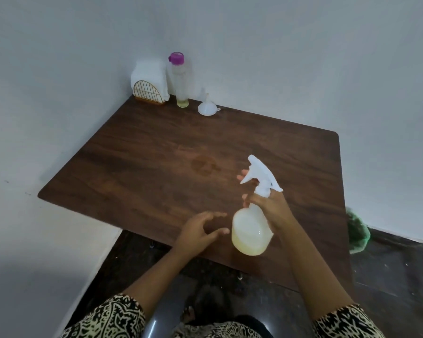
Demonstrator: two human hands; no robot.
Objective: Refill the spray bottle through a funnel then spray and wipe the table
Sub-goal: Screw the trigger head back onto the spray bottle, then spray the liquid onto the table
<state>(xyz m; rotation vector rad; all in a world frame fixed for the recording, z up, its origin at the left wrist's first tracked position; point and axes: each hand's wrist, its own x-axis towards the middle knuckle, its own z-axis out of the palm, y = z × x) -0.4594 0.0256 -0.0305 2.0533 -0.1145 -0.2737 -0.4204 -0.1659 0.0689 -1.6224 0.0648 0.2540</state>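
Spray bottle (252, 230), of translucent white plastic with a white trigger head, was held in the air over the near right part of the dark brown wood-grain table (156, 147). The table's far corner sat in the corner of the pale walls, with two edges running along them. The near edge and the right edge, joined to the wall side by a rounded corner, faced dark floor. Most of the tabletop lay bare, with a wet-looking patch (204, 164) near its middle.

The right hand (274, 208) gripped the bottle's neck, with fingertips (241, 177) showing at the trigger. The left hand (198, 230) hovered just beside the bottle's body, fingers spread and loosely curved, grasping nothing; whether it touched the bottle I could not tell, since it was blurred. Both arms came from black-and-cream patterned sleeves (108, 318).

The bottle's rounded body held pale yellowish liquid in its lower part. Its long axis was tilted, base towards the person and head up and away, and the nozzle (252, 159) pointed towards the table's middle and far left.

Well apart from the hands, three things stood in the far corner:
- a gold wire napkin holder (148, 92) stuffed with white napkins
- a tall clear plastic bottle with a purple cap (181, 81), just beside the holder, with a little yellowish liquid at its bottom
- a small white plastic funnel (206, 108), mouth down and spout up

A blurred green object (358, 230) lay on the floor past the right edge.
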